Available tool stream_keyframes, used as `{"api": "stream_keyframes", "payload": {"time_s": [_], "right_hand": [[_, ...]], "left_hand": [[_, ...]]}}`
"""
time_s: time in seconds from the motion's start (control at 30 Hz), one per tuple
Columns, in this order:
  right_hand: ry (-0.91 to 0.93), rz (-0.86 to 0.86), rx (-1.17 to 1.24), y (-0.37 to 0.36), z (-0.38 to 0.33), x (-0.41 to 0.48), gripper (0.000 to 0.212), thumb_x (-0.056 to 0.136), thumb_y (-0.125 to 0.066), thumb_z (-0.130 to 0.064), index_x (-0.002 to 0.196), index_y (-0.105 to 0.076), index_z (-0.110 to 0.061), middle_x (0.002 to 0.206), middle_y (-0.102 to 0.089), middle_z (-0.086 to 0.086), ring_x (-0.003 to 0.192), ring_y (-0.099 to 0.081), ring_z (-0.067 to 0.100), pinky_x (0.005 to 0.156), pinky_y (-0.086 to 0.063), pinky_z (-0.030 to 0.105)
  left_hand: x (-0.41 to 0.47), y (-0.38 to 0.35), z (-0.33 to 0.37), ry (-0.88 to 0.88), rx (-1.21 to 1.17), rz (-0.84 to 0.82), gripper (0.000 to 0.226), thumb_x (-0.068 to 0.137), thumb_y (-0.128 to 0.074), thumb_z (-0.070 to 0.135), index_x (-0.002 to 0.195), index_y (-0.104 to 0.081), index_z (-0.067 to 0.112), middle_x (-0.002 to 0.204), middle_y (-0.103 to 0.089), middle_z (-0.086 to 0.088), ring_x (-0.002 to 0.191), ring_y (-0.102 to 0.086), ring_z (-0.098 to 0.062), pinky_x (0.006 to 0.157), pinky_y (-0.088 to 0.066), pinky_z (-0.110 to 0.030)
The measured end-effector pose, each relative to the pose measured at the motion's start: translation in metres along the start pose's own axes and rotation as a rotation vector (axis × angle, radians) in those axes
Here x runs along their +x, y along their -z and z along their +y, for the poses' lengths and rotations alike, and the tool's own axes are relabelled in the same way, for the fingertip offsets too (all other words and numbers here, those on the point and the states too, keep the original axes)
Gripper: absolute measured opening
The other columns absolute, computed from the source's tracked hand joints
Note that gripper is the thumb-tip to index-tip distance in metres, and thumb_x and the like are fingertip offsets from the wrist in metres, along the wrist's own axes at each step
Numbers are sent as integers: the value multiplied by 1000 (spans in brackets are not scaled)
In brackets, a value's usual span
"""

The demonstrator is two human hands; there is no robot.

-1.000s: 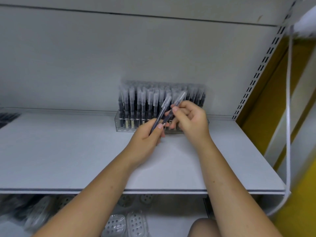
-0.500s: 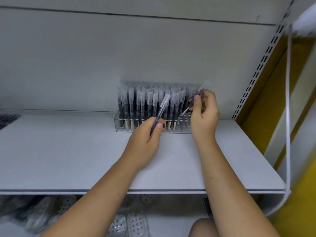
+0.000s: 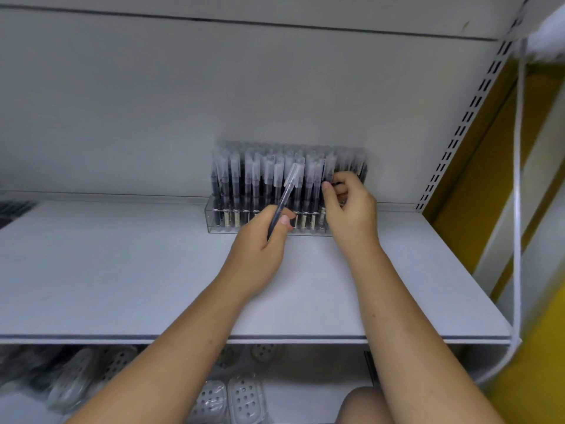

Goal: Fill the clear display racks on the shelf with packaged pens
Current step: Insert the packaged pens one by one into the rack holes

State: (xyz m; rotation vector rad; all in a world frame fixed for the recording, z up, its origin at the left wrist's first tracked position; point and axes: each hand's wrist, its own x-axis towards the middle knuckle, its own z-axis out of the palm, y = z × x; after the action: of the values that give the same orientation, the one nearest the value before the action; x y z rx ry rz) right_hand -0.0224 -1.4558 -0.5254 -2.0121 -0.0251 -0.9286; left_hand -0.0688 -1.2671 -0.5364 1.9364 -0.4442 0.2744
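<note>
Pinching a pen [image 3: 337, 183] into the rack [image 3: 214, 221] with right hand [image 3: 348, 206]; gripping spare pen [image 3: 284, 200] in left hand [image 3: 260, 240], seemingly to slot next.

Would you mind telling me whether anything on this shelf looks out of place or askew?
Nothing much stands out: the pens stand upright in the clear rack. The only tilted pen is the one the left hand holds. A white cord dangles past the right edge of the shelf.

I see soft, even, cool light and faint shadows; the racked pens [image 3: 287, 179] look blurred, and the frame edges bow.
</note>
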Motion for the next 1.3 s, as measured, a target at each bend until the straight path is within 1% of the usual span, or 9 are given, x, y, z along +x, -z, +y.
{"api": "stream_keyframes", "payload": {"time_s": [0.13, 0.3, 0.4, 0.5, 0.6, 0.73, 0.93, 1.2, 1.3], "right_hand": [[13, 13, -22, 0, 3, 0, 9, 90, -65, -34, 92, -66, -24, 78, -65, -9, 72, -63, 15, 70, -57, 44], [-9, 102, 32, 7, -3, -2, 15, 91, -70, -25, 102, -67, -17, 93, -69, -1, 84, -64, 16, 77, -56, 35], [14, 144, 207, 14, -16, -7, 3, 95, -66, -15, 94, -67, -18, 83, -67, -2, 75, -62, 10, 69, -51, 26], [-11, -70, 373, 18, -29, -14, 15, 98, -64, -17, 85, -68, -22, 71, -67, 1, 58, -59, 4, 58, -46, 23], [7, -289, 413, 18, -37, -19, 12, 99, -66, -9, 89, -70, -14, 77, -69, 11, 55, -60, 3, 56, -46, 19], [-21, -370, 477, 19, -39, -20, 11, 98, -67, -11, 93, -71, -20, 75, -68, 1, 52, -56, 9, 49, -46, 28], [-36, -469, 471, 18, -42, -22, 4, 97, -69, -2, 94, -70, -4, 65, -66, -13, 53, -56, 3, 55, -46, 17], [-71, -401, 548, 19, -43, -19, 10, 98, -64, 1, 94, -69, -6, 89, -78, 10, 68, -69, 13, 66, -55, 27], [-91, -222, 562, 20, -41, -16, 12, 100, -60, 0, 96, -67, -9, 86, -75, 12, 69, -68, 7, 62, -50, 16]], "left_hand": [[0, 0, 0, 10, -3, -7, 21, 110, -46, 29, 115, -66, 29, 99, -70, 14, 98, -63, 1, 78, -44, -11], [0, 0, 0, 17, -2, -16, 20, 110, -46, 28, 112, -66, 29, 96, -70, 14, 89, -62, 2, 74, -43, -13], [-1, 1, 1, 15, 10, -22, 20, 110, -46, 30, 108, -65, 29, 95, -70, 13, 91, -62, 0, 74, -42, -12], [-2, 1, 3, -4, 24, -38, 21, 110, -45, 32, 107, -65, 27, 93, -69, 12, 93, -62, -2, 76, -44, -14], [-2, 1, 3, -41, 38, -61, 22, 110, -44, 37, 104, -62, 26, 90, -66, 8, 89, -63, -11, 81, -50, -32], [-2, 0, 1, -71, 110, -59, 26, 106, -40, 46, 100, -57, 28, 88, -63, 5, 86, -62, -19, 78, -52, -51], [-2, -2, -1, -67, 182, -62, 26, 108, -40, 43, 96, -54, 25, 88, -61, 8, 84, -59, -16, 76, -52, -50], [-2, -5, 0, -118, 268, -55, 15, 103, -52, 47, 110, -58, 35, 96, -56, 18, 90, -55, -6, 76, -51, -38], [-4, -6, 0, -141, 332, -54, 27, 99, -55, 54, 119, -58, 35, 107, -59, 20, 101, -54, -1, 87, -52, -36]]}}
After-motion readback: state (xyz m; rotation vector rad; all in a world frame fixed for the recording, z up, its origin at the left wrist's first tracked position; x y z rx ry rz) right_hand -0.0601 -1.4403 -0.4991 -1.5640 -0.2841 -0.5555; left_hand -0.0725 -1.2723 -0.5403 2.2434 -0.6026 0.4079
